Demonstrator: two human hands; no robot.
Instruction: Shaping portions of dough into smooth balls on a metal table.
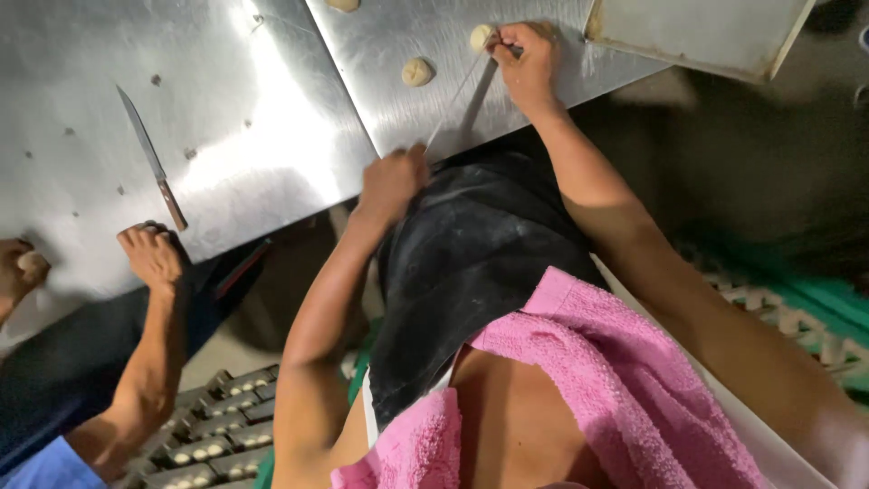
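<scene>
Here the left hand (391, 181) grips the handle end of a long thin blade (462, 95) at the near edge of the steel bench (272, 136), its fingers curled tight around the handle. The right hand (525, 63) sits further out on the bench, fingers pinched on a small dough ball (482, 36) beside the blade's far end. A second dough piece (417, 71) lies just to the left of the blade, apart from it; a third (343, 4) shows at the top edge.

For a clean result, keep the blade low and flat to the steel, steady the pinched ball with the fingertips only, and keep them clear of the edge. This is a judgement: whether the blade touches the ball cannot be told.

A co-worker's hand (152, 256) rests at the bench edge near a wood-handled knife (152, 158). A pink towel (597, 380) hangs over the person's front.
</scene>
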